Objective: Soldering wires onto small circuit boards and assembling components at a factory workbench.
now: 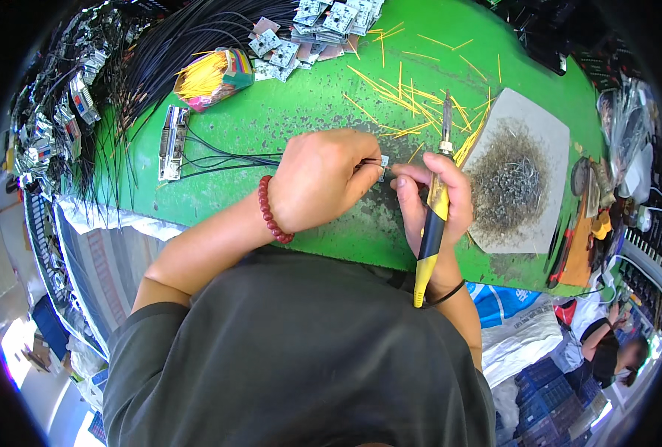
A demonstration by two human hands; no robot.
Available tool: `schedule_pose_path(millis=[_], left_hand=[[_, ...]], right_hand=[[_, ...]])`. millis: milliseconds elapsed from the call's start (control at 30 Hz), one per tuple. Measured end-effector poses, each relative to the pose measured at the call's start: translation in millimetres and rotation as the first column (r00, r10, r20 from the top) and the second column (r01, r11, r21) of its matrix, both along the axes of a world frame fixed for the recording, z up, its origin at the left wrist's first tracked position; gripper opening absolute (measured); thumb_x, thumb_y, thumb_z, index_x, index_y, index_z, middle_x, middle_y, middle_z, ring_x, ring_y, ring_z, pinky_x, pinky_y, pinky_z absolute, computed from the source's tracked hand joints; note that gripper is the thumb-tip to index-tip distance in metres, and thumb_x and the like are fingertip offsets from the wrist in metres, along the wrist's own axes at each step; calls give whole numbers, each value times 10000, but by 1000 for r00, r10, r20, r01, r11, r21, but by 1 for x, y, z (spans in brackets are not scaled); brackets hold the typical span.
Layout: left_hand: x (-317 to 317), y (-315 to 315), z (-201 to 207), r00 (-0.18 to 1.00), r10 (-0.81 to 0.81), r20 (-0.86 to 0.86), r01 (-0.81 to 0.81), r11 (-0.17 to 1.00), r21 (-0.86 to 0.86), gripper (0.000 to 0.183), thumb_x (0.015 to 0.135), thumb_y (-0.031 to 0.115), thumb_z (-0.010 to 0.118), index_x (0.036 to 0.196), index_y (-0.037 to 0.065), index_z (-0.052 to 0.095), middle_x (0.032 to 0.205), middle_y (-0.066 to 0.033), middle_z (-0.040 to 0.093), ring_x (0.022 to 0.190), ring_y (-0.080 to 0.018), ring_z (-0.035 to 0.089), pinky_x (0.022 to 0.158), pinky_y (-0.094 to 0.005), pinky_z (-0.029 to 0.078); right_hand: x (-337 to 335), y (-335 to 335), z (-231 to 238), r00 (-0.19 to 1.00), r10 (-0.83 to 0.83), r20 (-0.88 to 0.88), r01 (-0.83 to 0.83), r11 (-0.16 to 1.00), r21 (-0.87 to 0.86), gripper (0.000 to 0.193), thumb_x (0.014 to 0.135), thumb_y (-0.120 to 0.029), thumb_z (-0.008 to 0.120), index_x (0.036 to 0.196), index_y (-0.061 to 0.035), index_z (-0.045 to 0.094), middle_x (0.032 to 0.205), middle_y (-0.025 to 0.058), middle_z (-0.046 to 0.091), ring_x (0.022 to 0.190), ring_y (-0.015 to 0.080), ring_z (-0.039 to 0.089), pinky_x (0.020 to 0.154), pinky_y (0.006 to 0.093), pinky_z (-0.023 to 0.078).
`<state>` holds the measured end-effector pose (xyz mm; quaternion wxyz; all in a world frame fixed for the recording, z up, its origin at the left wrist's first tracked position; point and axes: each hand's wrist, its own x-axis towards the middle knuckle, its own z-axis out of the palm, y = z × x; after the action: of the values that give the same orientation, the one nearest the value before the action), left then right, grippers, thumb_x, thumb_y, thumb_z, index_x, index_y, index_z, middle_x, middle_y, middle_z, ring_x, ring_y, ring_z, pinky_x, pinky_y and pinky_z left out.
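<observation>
Black wires I'm probably aligning need steadiness before heat: my left fingers pinch a small piece, right fingers grip the soldering iron.

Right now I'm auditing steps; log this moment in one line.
left hand: gripping black wires; right hand: holding soldering iron; tip: off wires

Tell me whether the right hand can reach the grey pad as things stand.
Probably yes: the right hand is just left of the grey pad, with no visible barrier between, though it holds a soldering iron.
</observation>
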<state>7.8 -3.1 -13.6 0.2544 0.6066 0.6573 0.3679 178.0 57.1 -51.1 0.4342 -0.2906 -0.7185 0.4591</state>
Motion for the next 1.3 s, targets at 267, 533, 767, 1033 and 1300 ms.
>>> schedule_pose_path(millis=[267,533,767,1033,1300], left_hand=[[1,-2,1,1000,-9,-17,8,1000,-19,91,762,68,690,789,12,623,710,-130,621,627,-275,635,554,-344,492],[4,-3,-1,999,-33,-21,34,999,21,89,764,67,690,801,18,626,712,-124,624,634,-271,641,561,-339,500],[-2,-5,-1,996,-33,78,36,998,-43,104,781,50,686,847,-8,631,711,-124,618,623,-215,630,558,-306,495],[-7,-10,-3,950,17,311,5,997,-72,92,804,-18,651,893,1,666,867,-114,665,741,-162,642,630,-277,506],[-4,-10,-3,982,-170,80,170,985,11,118,750,26,716,862,15,679,827,-120,632,735,-276,618,635,-339,502]], right_hand=[[0,3,3,997,67,36,-66,996,-53,405,855,24,643,1204,-7,441,892,184,676,740,173,649,667,286,553],[-2,8,2,996,94,0,-94,994,-51,385,793,65,664,1148,-11,537,932,125,679,795,179,698,686,278,544],[-5,16,15,981,182,70,-190,971,143,422,747,93,683,1138,-13,562,820,110,670,706,167,671,635,266,538],[-9,7,10,993,61,101,-56,997,-48,435,749,98,668,1140,-65,572,763,64,643,654,112,626,604,248,501],[-15,9,10,999,4,-33,-9,987,-162,404,778,62,672,1149,-54,561,819,69,670,744,130,664,672,248,530]])
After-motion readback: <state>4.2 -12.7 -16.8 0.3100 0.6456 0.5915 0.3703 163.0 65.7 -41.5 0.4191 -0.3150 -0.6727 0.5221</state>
